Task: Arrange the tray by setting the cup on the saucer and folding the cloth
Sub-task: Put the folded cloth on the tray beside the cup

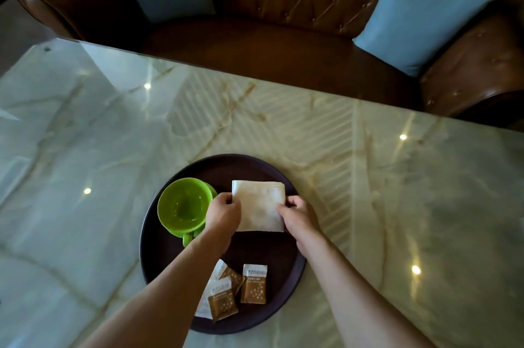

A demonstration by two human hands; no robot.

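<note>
We count one tray (158, 268), one green cup (184, 204) on one saucer (211, 191), one folded cloth (259, 206), three sachets (253, 284). Left hand (222, 216) and right hand (297, 216) pinch the cloth's side edges; it lies on the tray right of the cup, long axis running away from us. Sofa (283, 36) and two cushions (419, 16) beyond the table (397, 191).

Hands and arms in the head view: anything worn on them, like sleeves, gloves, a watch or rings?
Nothing worn shows. The left hand and right hand are bare, without gloves, and both forearms are bare to the frame's bottom edge, with no sleeve or watch. I see no rings, though the fingers are small here.
</note>
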